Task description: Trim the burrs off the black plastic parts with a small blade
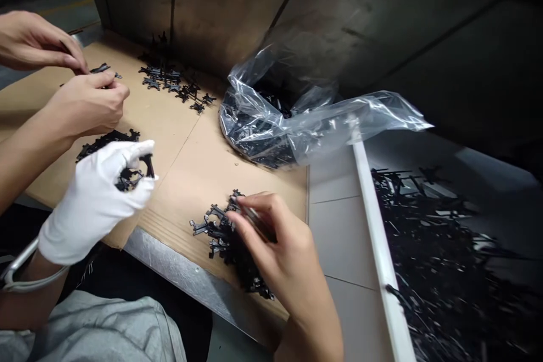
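Note:
My left hand [95,201], in a white glove with a pale band at the wrist, is curled around a few small black plastic parts [129,178], one standing up between thumb and index finger. My bare right hand [282,243] is over a heap of black plastic parts [220,232] near the table's front edge. Between its thumb and fingers lies a slim dark tool [258,223] with a metallic sheen; its exact kind is hidden by the fingers. The thumb and index tips are at the top of the heap, and I cannot tell whether they grip a part.
A co-worker's hands [85,96] handle a dark part at the left, above another black pile [108,141]. Loose parts [169,82] lie farther back on the cardboard [178,141]. A clear plastic bag [263,130] holds more. Right of a white rim [377,237] is a large dark heap [462,271].

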{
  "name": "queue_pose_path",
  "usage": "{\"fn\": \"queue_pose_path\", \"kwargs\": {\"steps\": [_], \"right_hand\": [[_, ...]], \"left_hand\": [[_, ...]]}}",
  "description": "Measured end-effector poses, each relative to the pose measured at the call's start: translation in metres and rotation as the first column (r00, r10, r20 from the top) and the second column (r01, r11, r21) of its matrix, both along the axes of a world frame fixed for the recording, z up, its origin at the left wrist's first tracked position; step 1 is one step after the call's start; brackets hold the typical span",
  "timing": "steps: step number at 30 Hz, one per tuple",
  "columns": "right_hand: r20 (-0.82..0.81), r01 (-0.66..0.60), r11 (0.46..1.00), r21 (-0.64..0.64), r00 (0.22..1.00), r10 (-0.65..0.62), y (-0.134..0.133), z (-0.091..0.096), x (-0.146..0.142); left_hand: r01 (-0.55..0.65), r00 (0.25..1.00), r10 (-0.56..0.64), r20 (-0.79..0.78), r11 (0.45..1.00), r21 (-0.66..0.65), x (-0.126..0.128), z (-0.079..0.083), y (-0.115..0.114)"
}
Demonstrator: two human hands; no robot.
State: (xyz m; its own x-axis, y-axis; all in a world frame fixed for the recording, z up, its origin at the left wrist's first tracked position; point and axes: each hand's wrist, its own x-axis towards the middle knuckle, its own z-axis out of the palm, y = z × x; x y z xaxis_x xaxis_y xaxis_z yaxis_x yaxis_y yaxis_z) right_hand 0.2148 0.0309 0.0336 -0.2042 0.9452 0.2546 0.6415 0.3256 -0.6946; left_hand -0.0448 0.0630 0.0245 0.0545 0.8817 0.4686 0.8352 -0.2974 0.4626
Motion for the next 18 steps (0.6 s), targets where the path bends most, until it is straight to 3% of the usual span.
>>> {"fn": "queue_pose_path", "kwargs": {"steps": [3, 6, 12, 18], "right_hand": [[-0.243, -0.151, 0.975, 0.164, 0.952, 0.188, -0.006, -0.001, -0.016], [-0.355, -0.186, 0.956, 0.229, 0.898, 0.26, -0.009, -0.003, -0.025], [-0.395, -0.181, 0.929, 0.324, 0.866, 0.307, -0.009, -0.003, -0.026], [-0.377, -0.195, 0.924, 0.329, 0.87, 0.318, -0.01, -0.005, -0.022]], "left_hand": [[0.214, 0.963, -0.217, 0.162, 0.976, 0.036, 0.02, 0.005, -0.013], [0.353, 0.906, -0.36, 0.223, 0.933, 0.069, 0.036, 0.005, -0.024], [0.397, 0.873, -0.37, 0.318, 0.918, -0.02, 0.048, 0.001, -0.035], [0.29, 0.913, -0.274, 0.303, 0.957, -0.007, 0.047, -0.002, -0.042]]}}
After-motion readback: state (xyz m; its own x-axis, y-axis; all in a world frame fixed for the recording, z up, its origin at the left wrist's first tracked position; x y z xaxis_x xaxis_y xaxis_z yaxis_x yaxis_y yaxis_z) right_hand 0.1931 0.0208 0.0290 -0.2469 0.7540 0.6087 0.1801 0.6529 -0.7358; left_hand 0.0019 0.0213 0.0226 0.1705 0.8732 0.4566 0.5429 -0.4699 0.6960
